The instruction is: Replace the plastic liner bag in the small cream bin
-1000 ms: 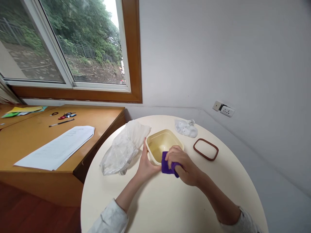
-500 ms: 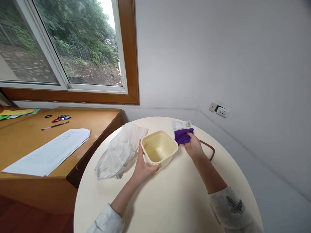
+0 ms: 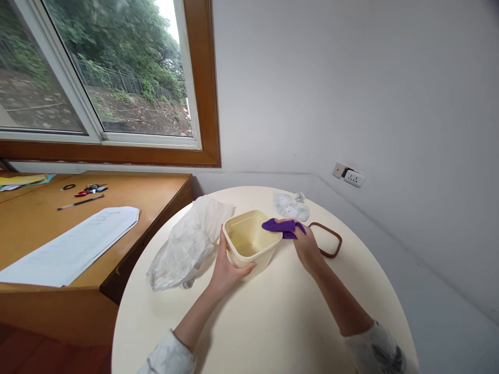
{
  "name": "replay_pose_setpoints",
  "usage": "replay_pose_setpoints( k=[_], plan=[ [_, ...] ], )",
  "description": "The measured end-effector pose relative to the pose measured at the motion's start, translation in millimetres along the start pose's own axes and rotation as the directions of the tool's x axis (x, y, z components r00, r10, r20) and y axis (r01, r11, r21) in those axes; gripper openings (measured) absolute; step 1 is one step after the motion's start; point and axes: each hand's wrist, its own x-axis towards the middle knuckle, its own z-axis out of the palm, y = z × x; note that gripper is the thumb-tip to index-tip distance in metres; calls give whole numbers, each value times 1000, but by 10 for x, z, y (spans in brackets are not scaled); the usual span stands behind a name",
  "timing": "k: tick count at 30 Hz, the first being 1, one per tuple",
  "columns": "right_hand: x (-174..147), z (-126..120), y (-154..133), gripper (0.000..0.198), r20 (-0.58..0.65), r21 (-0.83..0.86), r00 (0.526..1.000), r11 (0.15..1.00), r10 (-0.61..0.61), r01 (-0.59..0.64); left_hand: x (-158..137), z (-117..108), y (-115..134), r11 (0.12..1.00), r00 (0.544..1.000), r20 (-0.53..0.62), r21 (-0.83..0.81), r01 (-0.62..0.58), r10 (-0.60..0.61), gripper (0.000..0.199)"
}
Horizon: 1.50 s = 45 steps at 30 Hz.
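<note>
A pale yellow plastic container [image 3: 249, 244] is tilted over the round table, its mouth facing up and toward me. My left hand [image 3: 230, 267] grips it by the left side and near corner, thumb along the front wall. At the container's right rim, my right hand [image 3: 306, 244] is closed on a purple cloth [image 3: 286, 227]. The cloth's tip reaches over the rim into the opening; some fingers are hidden beneath it. Just right of that hand lies a brown rounded-square ring [image 3: 331, 254] on the table.
On the round cream table [image 3: 265, 322], a crumpled white plastic bag [image 3: 187, 246] lies left of the container. A smaller clear bag [image 3: 291, 206] sits behind the cloth. The wooden desk [image 3: 156, 192] at left carries papers [image 3: 74, 246], a pen [image 3: 80, 202] and keys [image 3: 93, 188].
My right hand has moved left with the purple cloth, bringing it from beside the container to over its right rim. The brown ring now shows more fully. My left hand keeps its hold.
</note>
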Motion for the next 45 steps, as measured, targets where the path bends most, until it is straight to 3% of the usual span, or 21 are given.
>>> replay_pose_setpoints(
  k=[3, 6, 9, 11, 13, 16, 19, 21, 23, 24, 25, 27, 30, 34, 37, 41, 45],
  plan=[
    [-200, -174, -51, 27, -8, -44, 997, 996, 76, -77, 15, 11, -25, 1000, 1000, -1, -8, -2, 2, 114],
    [-344, -364, -83, 25, -59, -142, 973, 962, 225, -232, 43, 19, -44, 1000, 1000, -12, -23, 3, -4, 110],
    [-407, -594, -26, 20, -79, -310, 921, 868, 382, -387, 83, 22, -62, 999, 1000, 5, -29, -22, 22, 104],
    [-404, -760, 23, 19, -49, -410, 893, 806, 447, -427, 114, 27, -81, 999, 999, 16, -24, -38, 38, 99],
    [-368, -919, 44, 19, -82, -471, 906, 785, 415, -403, 143, 38, -112, 999, 999, 3, 2, -43, 43, 91],
    [-258, -1114, 29, 25, -241, -495, 937, 799, 253, -342, 176, 66, -181, 997, 997, -58, 61, -46, 50, 80],
    [-122, -1243, 73, 34, -359, -551, 932, 817, -48, -170, 187, 100, -259, 993, 991, -130, 120, -17, 33, 69],
    [-58, -1294, 198, 38, -291, -690, 928, 723, -234, -34, 175, 119, -302, 987, 983, -181, 158, 11, 18, 61],
    [-41, -1318, 394, 42, -112, -837, 973, 547, -201, 16, 147, 133, -328, 983, 976, -216, 182, 19, 20, 57],
    [-50, -1320, 503, 43, -28, -897, 994, 441, -101, 19, 126, 138, -332, 982, 974, -227, 187, 18, 26, 55],
    [-67, -1318, 611, 42, 11, -917, 1000, 397, -29, 22, 103, 142, -330, 981, 972, -232, 194, 14, 31, 53],
    [-112, -1304, 791, 44, 30, -944, 998, 331, 47, 13, 50, 145, -303, 977, 972, -233, 214, 11, 40, 49],
    [-140, -1278, 924, 43, -5, -971, 999, 239, 35, -14, -28, 145, -226, 969, 971, -239, 246, 35, 25, 44],
    [-56, -1245, 952, 41, -44, -983, 998, 180, -47, -35, -114, 162, -128, 964, 962, -272, 262, 52, 22, 36],
    [23, -1212, 997, 36, -46, -990, 995, 138, -85, -34, -185, 201, -91, 955, 957, -259, 293, -51, 130, 23],
    [43, -1164, 1075, 24, -41, -996, 993, 88, -111, -31, -308, 278, -73, 932, 960, -132, 304, -199, 248, 12],
    [-75, -1117, 1069, 18, -45, -997, 988, 68, -145, -35, -393, 336, -67, 930, 964, 13, 260, -258, 264, 11]
  ],
)
